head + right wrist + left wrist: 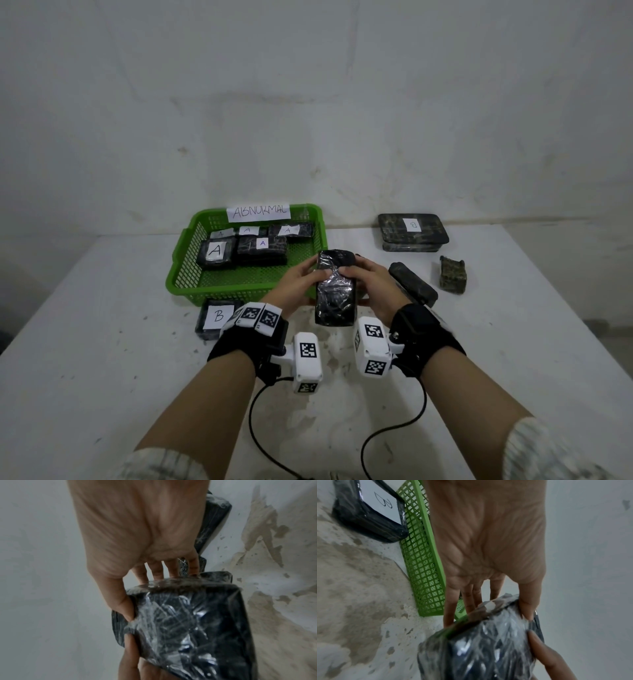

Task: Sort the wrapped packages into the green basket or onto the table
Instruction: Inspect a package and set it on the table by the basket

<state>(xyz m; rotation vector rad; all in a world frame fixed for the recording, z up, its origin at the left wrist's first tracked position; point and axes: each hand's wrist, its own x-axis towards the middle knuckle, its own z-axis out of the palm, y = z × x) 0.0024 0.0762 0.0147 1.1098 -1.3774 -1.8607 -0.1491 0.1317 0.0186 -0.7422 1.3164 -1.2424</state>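
Both hands hold one black package wrapped in clear film [335, 291] above the table, just in front of the green basket [191, 284]. My left hand [301, 277] grips its left side, thumb on top and fingers underneath. My right hand [366, 277] grips its right side the same way. The left wrist view shows the package [488, 649] pinched under the left thumb; the right wrist view shows the package [197, 622] under the right thumb. No label shows on its upper face. The basket, tagged ABNORMAL [259, 211], holds several packages marked A [215, 251].
A package marked B [214, 318] lies in front of the basket's near left corner. At the right stand a flat stack marked B [412, 231], a dark bar-shaped package [412, 282] and a small mottled block [452, 274]. The white table [102, 342] ends at the wall.
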